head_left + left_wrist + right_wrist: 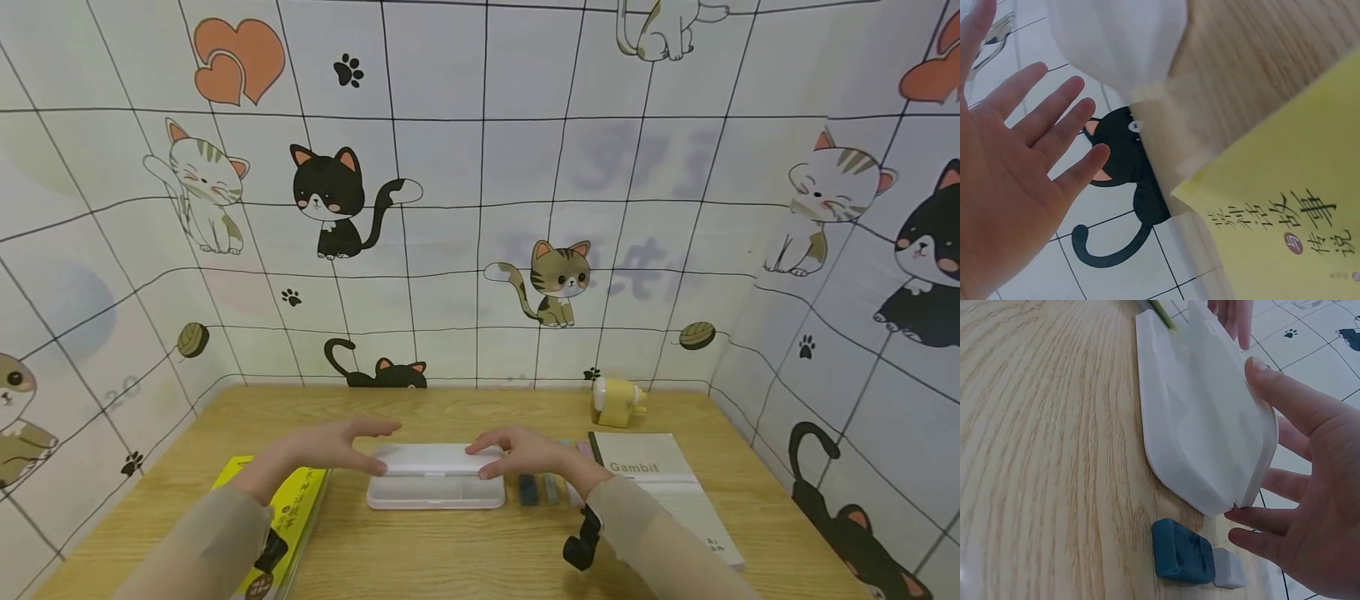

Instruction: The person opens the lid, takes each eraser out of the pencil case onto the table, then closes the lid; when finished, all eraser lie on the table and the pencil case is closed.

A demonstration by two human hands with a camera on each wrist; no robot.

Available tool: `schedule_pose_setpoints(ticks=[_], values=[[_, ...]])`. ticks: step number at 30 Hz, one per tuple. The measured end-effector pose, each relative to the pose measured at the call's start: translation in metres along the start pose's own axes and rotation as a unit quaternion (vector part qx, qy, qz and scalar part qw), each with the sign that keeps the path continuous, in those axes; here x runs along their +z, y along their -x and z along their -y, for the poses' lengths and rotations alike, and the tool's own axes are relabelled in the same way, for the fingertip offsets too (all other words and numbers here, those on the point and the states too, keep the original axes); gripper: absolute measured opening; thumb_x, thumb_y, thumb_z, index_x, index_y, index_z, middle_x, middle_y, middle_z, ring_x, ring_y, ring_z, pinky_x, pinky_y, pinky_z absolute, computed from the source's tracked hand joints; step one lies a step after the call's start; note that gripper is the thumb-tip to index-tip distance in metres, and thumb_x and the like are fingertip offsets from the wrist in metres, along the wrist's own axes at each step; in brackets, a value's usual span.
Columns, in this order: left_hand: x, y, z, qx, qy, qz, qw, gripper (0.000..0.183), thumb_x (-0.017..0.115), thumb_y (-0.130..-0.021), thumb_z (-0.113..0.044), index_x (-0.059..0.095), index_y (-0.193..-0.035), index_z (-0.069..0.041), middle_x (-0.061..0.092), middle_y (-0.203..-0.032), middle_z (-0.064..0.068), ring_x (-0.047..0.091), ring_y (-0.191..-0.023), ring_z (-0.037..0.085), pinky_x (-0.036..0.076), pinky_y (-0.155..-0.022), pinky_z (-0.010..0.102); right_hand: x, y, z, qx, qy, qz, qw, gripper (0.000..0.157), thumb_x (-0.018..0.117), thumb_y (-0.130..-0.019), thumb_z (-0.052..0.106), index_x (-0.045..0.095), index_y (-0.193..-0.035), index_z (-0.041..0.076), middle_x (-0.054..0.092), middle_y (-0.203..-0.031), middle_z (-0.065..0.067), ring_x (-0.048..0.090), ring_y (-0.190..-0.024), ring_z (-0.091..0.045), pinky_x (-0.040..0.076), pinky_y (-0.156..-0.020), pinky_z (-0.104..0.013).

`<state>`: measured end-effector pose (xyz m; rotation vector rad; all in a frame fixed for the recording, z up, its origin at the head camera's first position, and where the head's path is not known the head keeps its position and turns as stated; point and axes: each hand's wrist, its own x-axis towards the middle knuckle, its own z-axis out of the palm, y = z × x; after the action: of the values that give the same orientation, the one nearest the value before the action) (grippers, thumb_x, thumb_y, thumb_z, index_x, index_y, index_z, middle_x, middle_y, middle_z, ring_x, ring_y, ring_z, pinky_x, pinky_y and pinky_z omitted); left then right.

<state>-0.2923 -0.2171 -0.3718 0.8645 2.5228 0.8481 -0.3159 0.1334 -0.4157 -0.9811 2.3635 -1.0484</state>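
Observation:
A white pencil case (405,493) lies on the wooden table with its lid (438,456) raised at the back; the part of its inside that shows is bare. My right hand (528,454) holds the lid at its right end. In the right wrist view its thumb (1282,387) is on the lid's edge and the other fingers are behind it. At the lid's left end is my left hand (337,443), thumb close to the lid's edge. The left wrist view shows its fingers (1054,134) spread and nearly straight.
A yellow book (296,508) lies under the left forearm. Right of the case sit a dark blue eraser (528,490) and a small pale block (551,488). Farther right is a white "Gambit" notebook (648,468), with a yellow pencil sharpener (617,403) behind it. Cat-print sheeting (450,250) walls the table.

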Motion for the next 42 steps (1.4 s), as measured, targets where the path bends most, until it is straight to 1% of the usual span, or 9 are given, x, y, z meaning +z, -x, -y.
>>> schedule_pose_setpoints(ticks=[6,9,13,19,20,26,31,35,42], values=[[0.005,-0.009,0.002,-0.033,-0.016,0.017,0.9992,0.074,0.072,-0.082,-0.045,0.045,-0.147,-0.023,0.040,-0.150,0.010,0.032,-0.137,0.039,0.029,-0.104,0.065,0.001,0.000,-0.002,-0.008,0.011,0.000,1.000,0.046,0.072,-0.087,0.029,0.062,-0.130,0.014,0.047,-0.143,-0.016,0.041,-0.133,-0.034,0.036,-0.104,-0.054],[0.008,-0.013,0.002,-0.043,-0.017,0.016,0.9988,0.074,0.073,-0.081,-0.046,0.046,-0.146,-0.022,0.041,-0.149,0.012,0.033,-0.137,0.040,0.029,-0.104,0.065,0.003,-0.001,-0.003,-0.007,0.015,-0.003,1.000,0.049,0.074,-0.086,0.028,0.061,-0.132,0.013,0.049,-0.142,-0.014,0.041,-0.132,-0.033,0.035,-0.105,-0.054],[0.014,-0.018,0.004,-0.061,-0.029,0.013,0.9976,0.074,0.074,-0.079,-0.049,0.049,-0.144,-0.024,0.042,-0.148,0.010,0.035,-0.136,0.038,0.029,-0.104,0.065,0.005,-0.001,-0.007,0.005,0.029,-0.005,1.000,0.054,0.075,-0.086,0.030,0.059,-0.135,0.016,0.047,-0.144,-0.012,0.040,-0.134,-0.032,0.035,-0.106,-0.053],[0.022,-0.024,0.014,-0.044,-0.034,0.023,0.9982,0.071,0.076,-0.079,-0.044,0.052,-0.142,-0.021,0.046,-0.144,0.010,0.037,-0.133,0.037,0.030,-0.104,0.063,0.008,0.001,-0.004,0.026,0.044,-0.005,0.999,0.056,0.075,-0.085,0.035,0.058,-0.136,0.020,0.042,-0.148,-0.015,0.038,-0.136,-0.033,0.035,-0.105,-0.054],[0.023,-0.024,0.014,-0.037,-0.034,0.023,0.9985,0.071,0.076,-0.079,-0.043,0.052,-0.142,-0.020,0.046,-0.144,0.010,0.038,-0.133,0.037,0.030,-0.104,0.063,0.008,0.001,-0.004,0.028,0.047,-0.006,0.998,0.056,0.075,-0.084,0.035,0.058,-0.136,0.020,0.042,-0.148,-0.015,0.037,-0.136,-0.033,0.035,-0.105,-0.054],[0.025,-0.024,0.012,-0.034,-0.044,0.019,0.9983,0.069,0.077,-0.078,-0.041,0.055,-0.140,-0.019,0.046,-0.144,0.012,0.038,-0.133,0.038,0.030,-0.104,0.063,0.011,0.001,-0.004,0.033,0.086,-0.019,0.996,0.059,0.078,-0.081,0.040,0.060,-0.134,0.022,0.044,-0.147,-0.013,0.039,-0.135,-0.032,0.036,-0.105,-0.053],[0.030,-0.023,0.011,-0.035,-0.056,0.008,0.9978,0.068,0.079,-0.075,-0.039,0.058,-0.137,-0.017,0.046,-0.143,0.015,0.039,-0.131,0.041,0.030,-0.104,0.063,0.019,0.001,-0.004,0.042,0.125,-0.036,0.991,0.061,0.080,-0.077,0.043,0.061,-0.132,0.025,0.045,-0.146,-0.012,0.040,-0.134,-0.031,0.033,-0.106,-0.055],[0.035,-0.024,0.016,-0.025,-0.082,-0.004,0.9963,0.070,0.081,-0.074,-0.039,0.059,-0.136,-0.016,0.048,-0.141,0.016,0.042,-0.129,0.040,0.034,-0.103,0.059,0.024,0.002,-0.001,0.047,0.131,-0.049,0.989,0.062,0.082,-0.075,0.041,0.063,-0.131,0.026,0.044,-0.147,-0.013,0.039,-0.134,-0.032,0.028,-0.106,-0.061],[0.042,-0.025,0.021,-0.011,-0.116,-0.027,0.9928,0.072,0.083,-0.071,-0.041,0.059,-0.135,-0.017,0.051,-0.138,0.014,0.047,-0.125,0.037,0.038,-0.101,0.055,0.030,0.004,0.002,0.040,0.135,-0.069,0.988,0.063,0.086,-0.072,0.034,0.064,-0.129,0.020,0.044,-0.145,-0.016,0.041,-0.132,-0.035,0.034,-0.106,-0.053]])
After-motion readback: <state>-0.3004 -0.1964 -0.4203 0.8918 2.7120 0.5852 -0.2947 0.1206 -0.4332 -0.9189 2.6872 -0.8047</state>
